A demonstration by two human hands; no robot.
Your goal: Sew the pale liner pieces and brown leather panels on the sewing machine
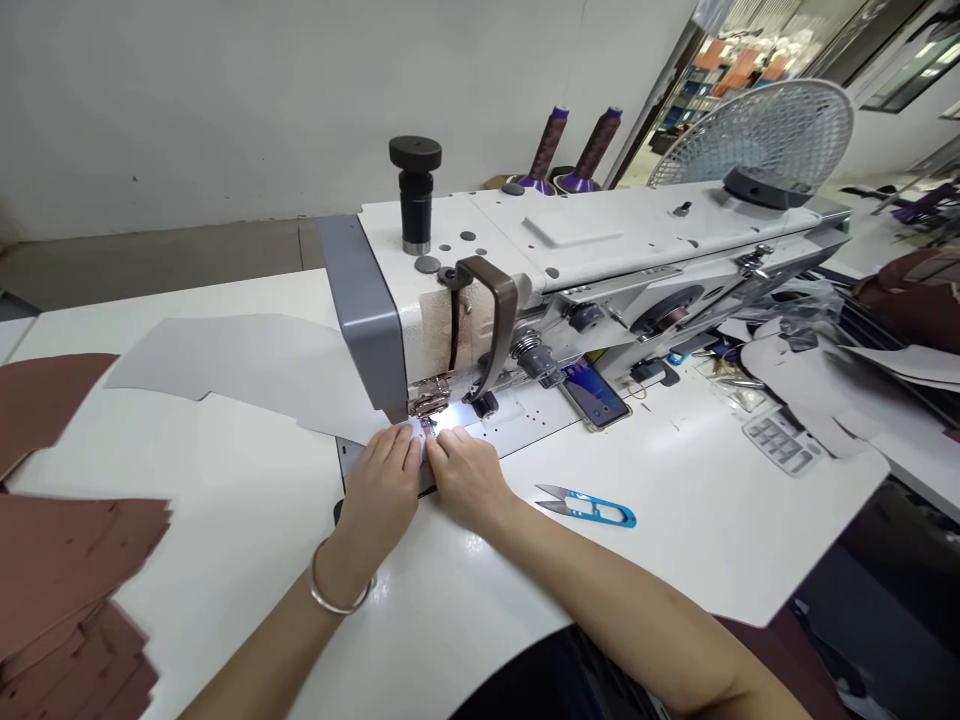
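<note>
A white industrial sewing machine (600,250) stands across the white table (247,520). Under its lit presser foot (429,405) lies a grey fabric piece (247,365) that spreads away to the left. My left hand (382,490), with a silver bangle on the wrist, rests flat on the fabric just left of the needle. My right hand (465,475) lies right beside it, fingertips pressed down on the material at the foot. Both hands touch each other near the needle.
Blue thread snips (589,505) lie right of my right hand. Stacks of brown cut pieces (67,590) sit at the left edge. A phone (596,395), a keypad (780,440), a fan (757,130) and two purple thread cones (570,150) are behind and to the right.
</note>
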